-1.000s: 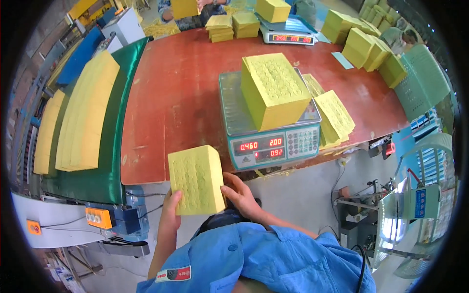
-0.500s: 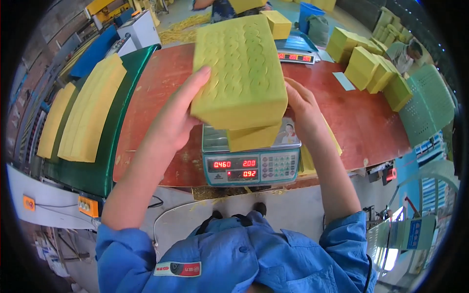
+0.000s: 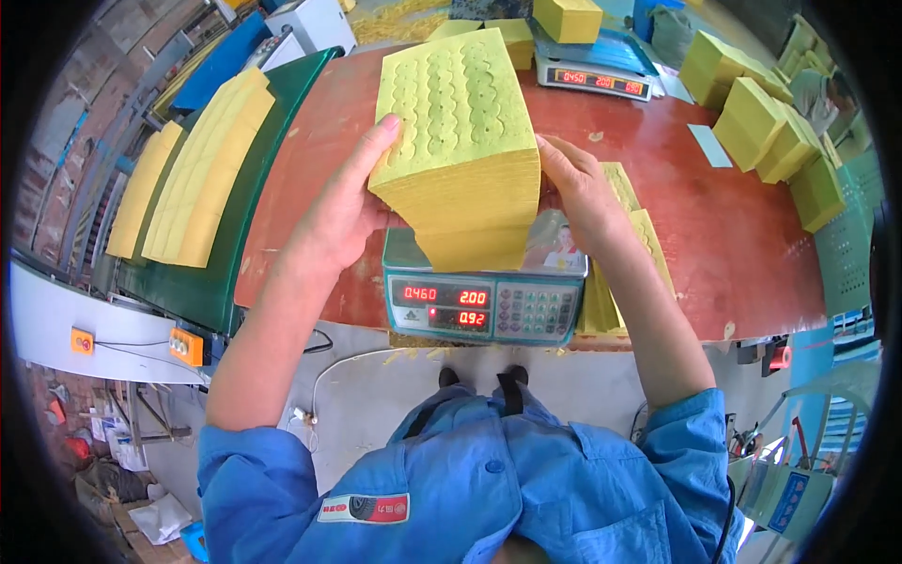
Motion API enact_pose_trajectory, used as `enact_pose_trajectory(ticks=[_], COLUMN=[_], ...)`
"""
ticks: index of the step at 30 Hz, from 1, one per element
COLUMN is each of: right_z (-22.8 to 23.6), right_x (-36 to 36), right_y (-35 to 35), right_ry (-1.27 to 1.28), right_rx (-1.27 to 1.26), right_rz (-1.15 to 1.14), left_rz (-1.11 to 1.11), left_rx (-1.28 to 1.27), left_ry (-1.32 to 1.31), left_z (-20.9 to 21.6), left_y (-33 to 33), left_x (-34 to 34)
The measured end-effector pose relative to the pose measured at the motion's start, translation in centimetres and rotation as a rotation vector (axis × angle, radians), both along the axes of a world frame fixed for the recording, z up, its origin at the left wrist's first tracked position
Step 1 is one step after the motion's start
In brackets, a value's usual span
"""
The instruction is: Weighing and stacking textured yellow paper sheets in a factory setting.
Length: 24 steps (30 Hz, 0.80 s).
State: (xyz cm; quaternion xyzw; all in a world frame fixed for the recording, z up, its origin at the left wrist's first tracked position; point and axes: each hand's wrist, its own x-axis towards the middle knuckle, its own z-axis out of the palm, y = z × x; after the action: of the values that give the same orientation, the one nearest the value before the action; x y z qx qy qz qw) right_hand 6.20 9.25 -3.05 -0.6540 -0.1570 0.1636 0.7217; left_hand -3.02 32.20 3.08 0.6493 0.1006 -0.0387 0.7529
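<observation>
A thick stack of yellow paper sheets (image 3: 460, 193) stands over the pan of a digital scale (image 3: 399, 258), its top punched with rows of scalloped cuts. My left hand (image 3: 343, 211) grips its left side, thumb on the top edge and fingers partly hidden behind. On the right side my right hand (image 3: 583, 193) presses with bent fingers, their tips partly hidden by the stack. The stack's lower part narrows toward the pan; I cannot tell how firmly it rests there. Red digits glow on the scale's front. More yellow sheets (image 3: 648, 244) lie by my right forearm.
The red table (image 3: 676, 254) carries a second scale (image 3: 601, 80) with a yellow block (image 3: 568, 19) at the back. Yellow stacks (image 3: 752, 122) line its right end, near a person. At left, long yellow sheet stacks (image 3: 202, 174) lie on a green belt (image 3: 211, 282).
The upper block between my hands now lines up with the sheets below it, which stuck out askew before. My view has shifted, and the person opposite has mostly left it.
</observation>
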Motion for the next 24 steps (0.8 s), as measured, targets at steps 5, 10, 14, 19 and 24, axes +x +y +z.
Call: enact_pose_trajectory(ticks=[5, 10, 14, 19, 24], right_z=[-0.4, -1.1, -1.8, -2.3, -5.3], right_x=[-1.0, -1.4, -2.1, -3.3, -3.2], right_y=[0.6, 0.8, 0.7, 1.2, 3.4], right_ry=[-0.05, -0.086, -0.151, -0.108, -0.029], right_rx=[-0.004, 0.003, -0.07, -0.035, 0.204], right_rz=[-0.034, -0.11, -0.202, -0.285, -0.326], left_rz=[0.016, -0.009, -0.05, -0.001, 0.128], left_rx=[0.043, 0.084, 0.186, 0.22, -0.083], left_ry=[-0.017, -0.042, -0.109, -0.119, -0.39], left_z=[0.1, -0.2, -1.3, -3.6, -9.5], left_y=[-0.4, -0.1, 0.8, 2.2, -2.5], left_x=[-0.3, -0.6, -0.4, -0.3, -0.5])
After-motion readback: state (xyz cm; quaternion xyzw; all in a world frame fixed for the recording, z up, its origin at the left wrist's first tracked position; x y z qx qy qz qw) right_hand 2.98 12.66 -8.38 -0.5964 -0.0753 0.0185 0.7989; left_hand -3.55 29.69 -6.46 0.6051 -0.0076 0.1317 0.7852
